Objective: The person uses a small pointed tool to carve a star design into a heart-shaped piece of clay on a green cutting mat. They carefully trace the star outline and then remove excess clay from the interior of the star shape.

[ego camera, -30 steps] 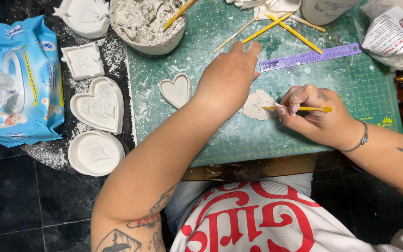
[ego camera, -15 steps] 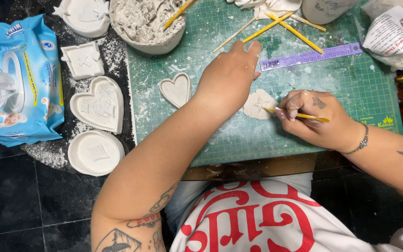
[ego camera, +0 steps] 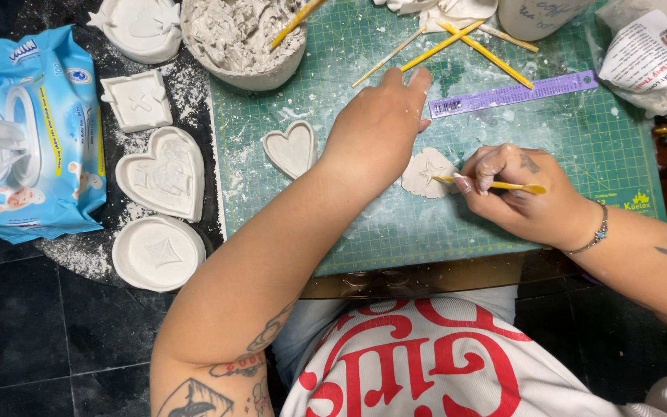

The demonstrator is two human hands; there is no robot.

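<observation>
A flat pale clay piece (ego camera: 426, 172) with a star scratched into it lies on the green cutting mat (ego camera: 580, 147). My left hand (ego camera: 380, 127) rests palm down on the mat beside it, fingers against its left edge. My right hand (ego camera: 523, 193) grips a thin yellow modelling tool (ego camera: 503, 185), its tip touching the clay piece. A small heart-shaped clay dish (ego camera: 292, 148) sits on the mat just left of my left hand.
A bowl of grey clay (ego camera: 245, 38) stands at the mat's top left. Yellow sticks (ego camera: 465, 42) and a purple ruler (ego camera: 512, 94) lie at the back. White moulded dishes (ego camera: 165, 174) and a blue wipes pack (ego camera: 36, 131) sit on the dark surface at left. A plastic bag (ego camera: 646, 54) is far right.
My right hand has shifted slightly while working the tool tip on the clay piece. My left hand stays put.
</observation>
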